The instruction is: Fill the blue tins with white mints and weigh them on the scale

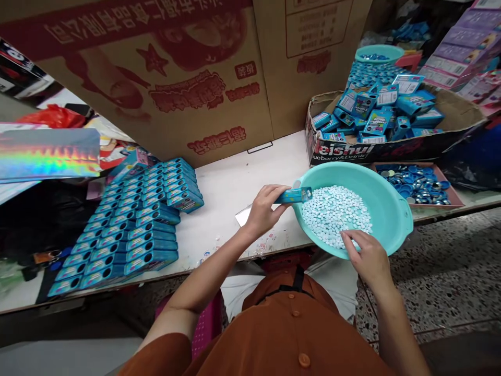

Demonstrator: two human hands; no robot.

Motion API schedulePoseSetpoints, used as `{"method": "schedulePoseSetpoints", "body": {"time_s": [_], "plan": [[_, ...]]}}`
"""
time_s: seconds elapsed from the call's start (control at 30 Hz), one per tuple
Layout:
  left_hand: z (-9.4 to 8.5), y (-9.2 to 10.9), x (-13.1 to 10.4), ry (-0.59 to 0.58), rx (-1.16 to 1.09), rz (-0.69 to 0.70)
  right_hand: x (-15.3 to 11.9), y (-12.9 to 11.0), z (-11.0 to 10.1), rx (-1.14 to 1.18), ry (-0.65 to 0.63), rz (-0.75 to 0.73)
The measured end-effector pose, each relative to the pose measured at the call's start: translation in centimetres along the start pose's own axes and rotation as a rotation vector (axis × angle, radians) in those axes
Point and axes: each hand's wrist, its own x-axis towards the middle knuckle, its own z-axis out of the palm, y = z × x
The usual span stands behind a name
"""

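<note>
My left hand grips a small blue box lying sideways, its end with an opening pointing right over the left rim of a turquoise basin. Small pale candies cover part of the basin's bottom. Over the basin's front edge, my right hand reaches in with thumb and index finger close together at the candies. Whatever is between those fingertips is too small to make out.
Rows of blue boxes stand on the table at left. Behind the basin, a carton holds many blue boxes. A pink tray of round metal lids sits at right. A large cardboard box rises behind the table.
</note>
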Motion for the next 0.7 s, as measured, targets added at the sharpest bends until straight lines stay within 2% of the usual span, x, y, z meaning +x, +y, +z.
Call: {"method": "schedulePoseSetpoints", "body": {"time_s": [0.13, 0.27, 0.5, 0.57, 0.7], "plan": [[0.4, -0.9, -1.2, 0.084, -0.237, -0.247, 0.0, -0.1, -0.1, -0.013, -0.002, 0.005], [0.9, -2.6, -4.3, 0.189, -0.493, -0.453, 0.0, -0.2, -0.2, -0.03, -0.011, 0.013], [0.5, -5.8, -10.9, 0.471, -0.351, -0.623, 0.1, 0.1, -0.1, -0.089, 0.017, -0.03], [0.6, -6.8, -12.2, 0.498, -0.342, -0.662, 0.1, 0.2, -0.1, -0.107, 0.02, -0.039], [0.8, -8.2, -13.7, 0.453, -0.314, -0.668, 0.1, 0.3, -0.1, -0.128, 0.015, -0.048]]}}
